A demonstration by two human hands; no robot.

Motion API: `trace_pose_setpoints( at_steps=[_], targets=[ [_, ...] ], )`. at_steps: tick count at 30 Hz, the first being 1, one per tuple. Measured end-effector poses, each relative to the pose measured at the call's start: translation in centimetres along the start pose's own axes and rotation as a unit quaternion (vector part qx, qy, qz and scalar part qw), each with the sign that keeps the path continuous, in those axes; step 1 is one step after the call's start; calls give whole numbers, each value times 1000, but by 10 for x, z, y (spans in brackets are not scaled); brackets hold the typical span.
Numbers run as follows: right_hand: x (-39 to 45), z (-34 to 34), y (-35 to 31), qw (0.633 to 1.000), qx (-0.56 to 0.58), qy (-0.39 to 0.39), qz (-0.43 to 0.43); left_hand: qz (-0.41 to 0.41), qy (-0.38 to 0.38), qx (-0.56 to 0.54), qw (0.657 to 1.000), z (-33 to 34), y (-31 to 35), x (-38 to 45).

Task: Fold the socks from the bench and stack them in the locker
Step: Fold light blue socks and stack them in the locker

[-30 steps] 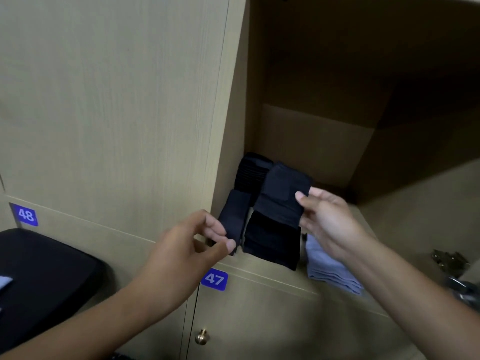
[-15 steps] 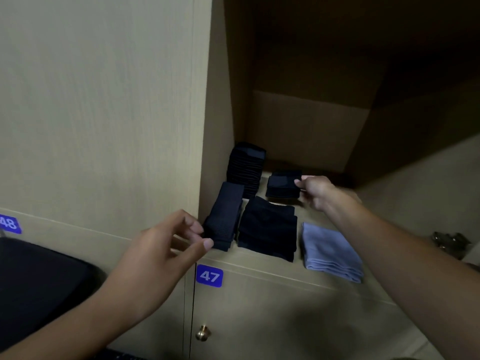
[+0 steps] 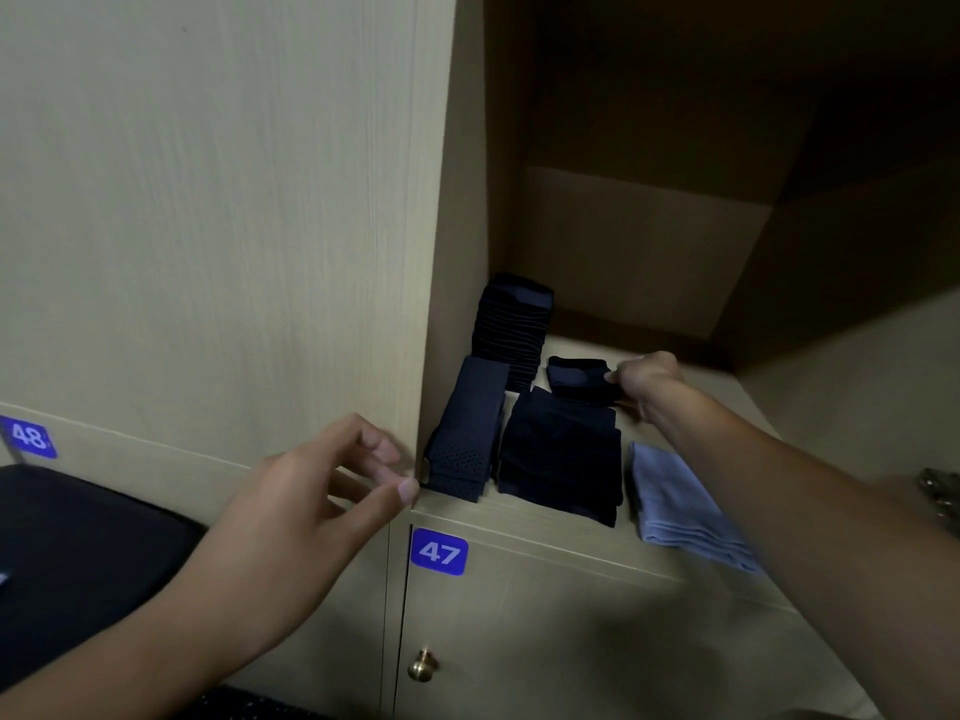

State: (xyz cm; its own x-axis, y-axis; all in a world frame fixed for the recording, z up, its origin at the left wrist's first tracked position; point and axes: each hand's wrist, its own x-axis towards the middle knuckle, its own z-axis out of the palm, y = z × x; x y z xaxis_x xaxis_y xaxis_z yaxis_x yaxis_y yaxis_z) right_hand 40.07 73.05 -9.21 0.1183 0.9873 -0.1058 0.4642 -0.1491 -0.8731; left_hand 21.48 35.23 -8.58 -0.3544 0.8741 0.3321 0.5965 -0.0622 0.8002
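Note:
Inside the open locker [image 3: 644,241], my right hand [image 3: 647,379] reaches in and pinches a small folded dark sock [image 3: 582,379] lying on the shelf behind a folded black stack [image 3: 561,459]. A tall pile of dark socks [image 3: 511,327] stands at the back left. A long navy dotted sock [image 3: 467,428] lies along the left wall. A folded light blue sock [image 3: 675,506] lies at the front right. My left hand [image 3: 311,506] hovers outside the locker by its left front edge, fingers loosely curled and holding nothing.
A closed locker door [image 3: 208,200] fills the left. Below the shelf is door 47 [image 3: 439,553] with a brass knob [image 3: 422,665]. A label 48 [image 3: 28,436] sits far left above a black bench cushion [image 3: 78,553]. A metal hinge [image 3: 940,491] shows at right.
My right hand carried the small folded dark sock from the locker's front to the back of the shelf, behind the black stack. My left hand stayed near the locker's left edge.

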Motion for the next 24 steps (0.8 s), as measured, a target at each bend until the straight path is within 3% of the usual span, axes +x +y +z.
trace_pose_setpoints(
  at_steps=[8, 24],
  targets=[
    [-4, -2, 3, 998, -25, 66, -1, -3, 0, 17, 1000, -10, -1, -5],
    [-33, -24, 3, 999, -18, -11, -34, -22, 6, 57, 998, -24, -18, -12]
  ],
)
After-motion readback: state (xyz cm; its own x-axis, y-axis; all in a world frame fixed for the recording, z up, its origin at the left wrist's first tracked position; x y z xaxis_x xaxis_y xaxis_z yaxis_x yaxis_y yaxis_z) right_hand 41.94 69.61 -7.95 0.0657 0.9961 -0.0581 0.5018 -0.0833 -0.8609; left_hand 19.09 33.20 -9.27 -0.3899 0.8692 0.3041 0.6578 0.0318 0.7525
